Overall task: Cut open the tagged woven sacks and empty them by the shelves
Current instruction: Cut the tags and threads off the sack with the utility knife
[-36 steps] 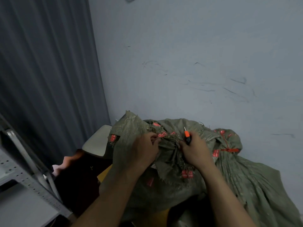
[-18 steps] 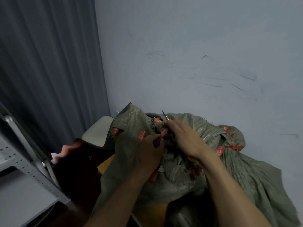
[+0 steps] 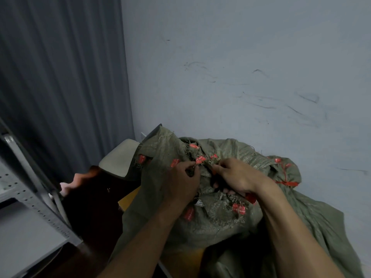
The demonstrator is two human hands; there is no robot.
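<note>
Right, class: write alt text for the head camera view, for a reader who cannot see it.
A person works at the gathered mouth of a green woven sack studded with red tags: the left hand grips the fabric, the right hand curls round a dark tool. A grey metal shelf stands to the left.

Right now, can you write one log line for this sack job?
left grip: holds sack | right grip: curled at red tags, hold unclear | sack: not emptied

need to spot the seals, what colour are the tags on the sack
The tags are red, on an olive-green sack; head view shows them best.
</note>
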